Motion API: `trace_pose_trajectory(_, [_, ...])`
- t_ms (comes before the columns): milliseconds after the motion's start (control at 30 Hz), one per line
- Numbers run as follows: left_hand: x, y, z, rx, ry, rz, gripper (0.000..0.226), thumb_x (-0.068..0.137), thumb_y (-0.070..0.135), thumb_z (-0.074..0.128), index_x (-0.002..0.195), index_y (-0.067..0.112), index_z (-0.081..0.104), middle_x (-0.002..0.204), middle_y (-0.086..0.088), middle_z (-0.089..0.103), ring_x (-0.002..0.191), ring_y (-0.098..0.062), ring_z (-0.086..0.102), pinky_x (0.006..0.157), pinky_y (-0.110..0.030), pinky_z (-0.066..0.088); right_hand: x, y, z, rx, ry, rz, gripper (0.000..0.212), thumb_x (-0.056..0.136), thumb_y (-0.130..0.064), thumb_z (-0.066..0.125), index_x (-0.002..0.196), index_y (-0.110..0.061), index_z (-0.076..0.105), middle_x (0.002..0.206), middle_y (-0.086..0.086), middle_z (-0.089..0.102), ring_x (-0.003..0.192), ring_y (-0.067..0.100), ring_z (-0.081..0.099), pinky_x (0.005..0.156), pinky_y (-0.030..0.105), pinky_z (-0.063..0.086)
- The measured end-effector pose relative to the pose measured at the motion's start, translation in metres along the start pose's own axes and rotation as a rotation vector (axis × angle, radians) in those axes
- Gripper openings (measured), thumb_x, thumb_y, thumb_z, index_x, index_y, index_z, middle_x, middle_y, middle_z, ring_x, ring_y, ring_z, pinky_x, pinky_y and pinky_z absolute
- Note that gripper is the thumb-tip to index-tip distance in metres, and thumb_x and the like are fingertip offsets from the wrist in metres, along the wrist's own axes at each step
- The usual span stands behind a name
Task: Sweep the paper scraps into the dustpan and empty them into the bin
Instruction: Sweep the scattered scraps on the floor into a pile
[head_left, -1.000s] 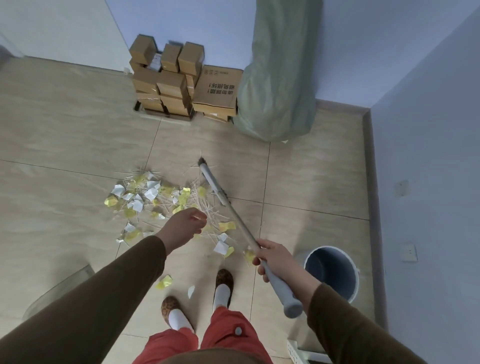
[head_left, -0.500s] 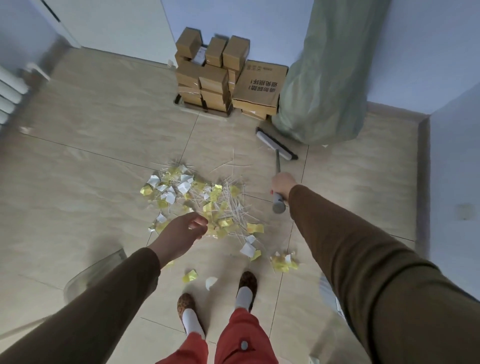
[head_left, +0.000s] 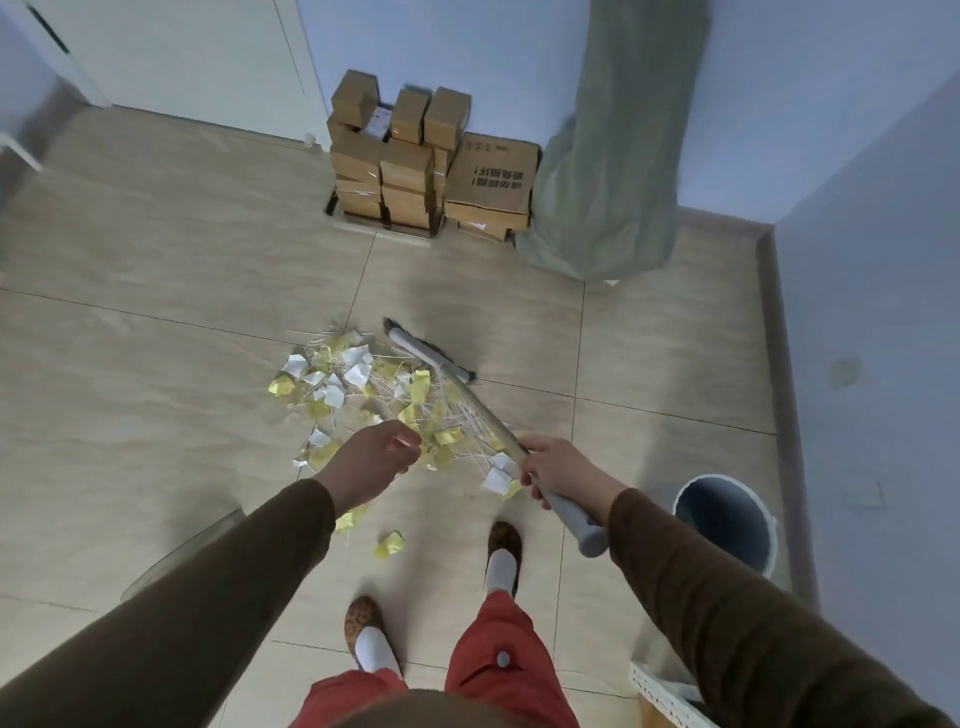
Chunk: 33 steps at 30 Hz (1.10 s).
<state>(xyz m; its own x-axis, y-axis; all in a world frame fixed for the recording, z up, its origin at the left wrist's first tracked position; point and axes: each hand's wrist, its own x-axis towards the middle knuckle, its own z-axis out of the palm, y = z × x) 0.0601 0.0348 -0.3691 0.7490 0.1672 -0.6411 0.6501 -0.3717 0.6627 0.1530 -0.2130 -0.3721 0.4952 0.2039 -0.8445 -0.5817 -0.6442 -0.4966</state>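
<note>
Seen from above, a person stands on a tiled floor (head_left: 156, 322). The right hand (head_left: 563, 470) is wrapped around the grey handle of a broom (head_left: 467, 400), whose head rests on the floor ahead of that hand, touching the far right edge of the paper scraps (head_left: 363, 389). The yellow and white scraps lie in a pile ahead of the left hand (head_left: 376, 460), which hovers loosely curled, holding nothing. The bin (head_left: 727, 519) stands just right of the right hand. Cardboard boxes (head_left: 431, 166) are stacked well beyond both hands
</note>
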Motion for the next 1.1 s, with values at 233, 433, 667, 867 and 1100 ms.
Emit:
trace_pose_trajectory(233, [-0.03, -0.035, -0.016, 0.039, -0.089, 0.022, 0.017, 0.092, 0.026, 0.063, 0.107, 0.018, 0.069, 0.099, -0.008, 0.074, 0.095, -0.026, 0.071, 0.088, -0.046, 0.056, -0.077, 0.06, 0.039, 0.204, 0.149, -0.029, 0.046, 0.094, -0.002, 0.047, 0.131, -0.028, 0.057, 0.074, 0.009, 0.054, 0.043, 0.014, 0.047, 0.039, 0.022, 0.039])
trace_pose_trajectory(433, [-0.044, -0.045, -0.005, 0.075, -0.124, 0.026, 0.022, 0.093, 0.023, 0.063, 0.111, 0.014, 0.068, 0.103, -0.007, 0.072, 0.093, -0.023, 0.072, 0.089, -0.045, 0.056, -0.109, 0.091, 0.064, 0.359, 0.242, -0.013, 0.046, 0.096, -0.006, 0.047, 0.135, -0.031, 0.053, 0.072, 0.007, 0.05, 0.046, 0.014, 0.045, 0.041, 0.023, 0.039])
trace_pose_trajectory(667, [-0.053, -0.04, 0.035, 0.111, -0.172, 0.021, 0.019, 0.092, 0.018, 0.063, 0.108, 0.01, 0.068, 0.105, -0.012, 0.071, 0.097, -0.028, 0.071, 0.078, -0.037, 0.053, -0.155, 0.143, 0.063, 0.56, 0.399, 0.08, 0.037, 0.101, -0.01, 0.042, 0.134, -0.024, 0.045, 0.079, 0.009, 0.05, 0.055, 0.014, 0.048, 0.045, 0.025, 0.044])
trace_pose_trajectory(867, [-0.061, -0.026, 0.07, 0.139, -0.168, 0.017, 0.018, 0.093, 0.018, 0.062, 0.109, 0.009, 0.067, 0.105, -0.012, 0.071, 0.096, -0.027, 0.07, 0.081, -0.039, 0.054, -0.145, 0.172, 0.04, 0.688, 0.488, 0.221, 0.027, 0.102, -0.008, 0.036, 0.128, -0.006, 0.042, 0.08, 0.01, 0.047, 0.057, 0.014, 0.046, 0.04, 0.022, 0.045])
trace_pose_trajectory(1100, [-0.076, -0.02, 0.083, 0.173, -0.127, 0.032, 0.019, 0.094, 0.02, 0.062, 0.11, 0.01, 0.066, 0.102, -0.01, 0.071, 0.095, -0.025, 0.07, 0.085, -0.043, 0.055, -0.061, 0.165, 0.081, 0.748, 0.349, 0.268, 0.019, 0.101, -0.01, 0.032, 0.116, -0.01, 0.042, 0.085, 0.01, 0.048, 0.058, 0.015, 0.047, 0.036, 0.018, 0.042])
